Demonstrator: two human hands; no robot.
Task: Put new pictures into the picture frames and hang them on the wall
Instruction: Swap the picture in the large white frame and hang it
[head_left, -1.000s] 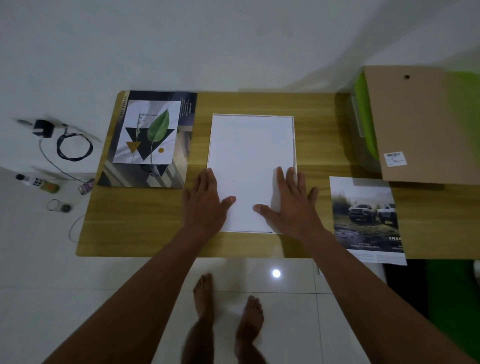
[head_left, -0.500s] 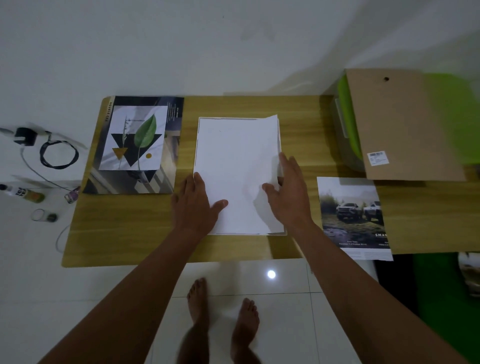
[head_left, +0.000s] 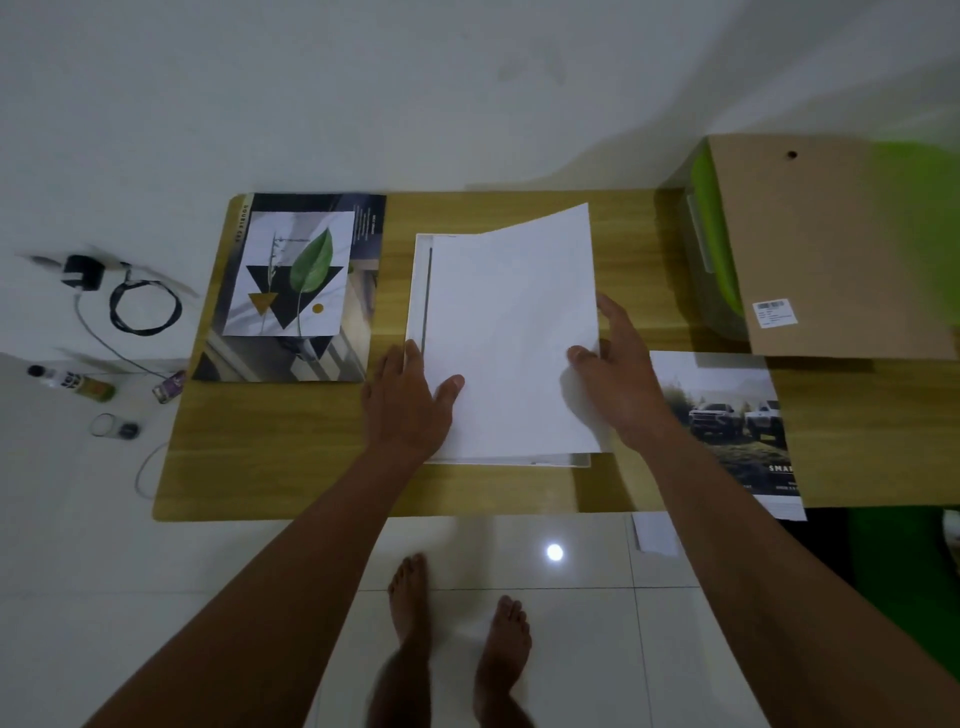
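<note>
**A:** Frame position?

**B:** I read the frame (head_left: 418, 291) lying flat on the table (head_left: 270, 457), middle of the top, long side running away from the person. Thin white rim, rectangular, matte. A thin dark line runs just inside its left rail.

**A:** And in it?

**B:** A sheet (head_left: 514, 338) lies over it: plain white paper, smooth, no print showing. Its left edge lies down in the frame. Its right edge is lifted, and the far right corner is raised and bowed.

**A:** Hands?

**B:** The left hand (head_left: 408, 410) lies flat with the fingers straight and together, pressing the frame's near-left rail, thumb spread onto the sheet. The right hand (head_left: 623, 384) pinches the sheet's right edge, thumb on top and fingers behind the paper.

**A:** Surroundings?

**B:** The table is pale wood-grain with rounded corners.
- **Left of the frame, apart:** a leaf print (head_left: 293, 273), a green leaf and black triangles on white paper, lying on a larger dark poster (head_left: 370, 312).
- **Right, just beside the right wrist:** a truck print (head_left: 727, 415), overhanging the near table edge.
- **Beyond that:** a brown fibreboard board (head_left: 831, 234) with one small hole and a barcode sticker, resting on a lime-green box (head_left: 714, 270).
- **Off the table's left end:** a coiled black cable (head_left: 145, 306) and a small bottle (head_left: 78, 383).
</note>
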